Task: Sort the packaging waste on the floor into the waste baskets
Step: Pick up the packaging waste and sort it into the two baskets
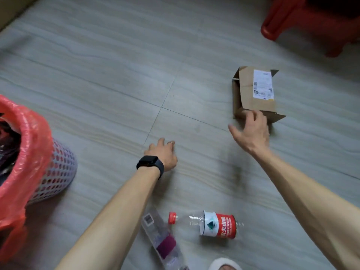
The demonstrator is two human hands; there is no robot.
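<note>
Grey tiled floor (116,75), head view. Right hand (251,131) is spread wide and empty, its fingertips at the near edge of the cardboard box (247,90); contact cannot be confirmed. The box lies directly ahead of this hand, label face up, its longer side running away from the fingers. Left hand (163,154), loosely curled and empty, is well apart from the box, so the right is the nearer. Plastic bottle (206,224) and clear wrapper (161,236) lie behind both hands, between the forearms. Waste basket (58,172) stands far left of the left hand.
</note>
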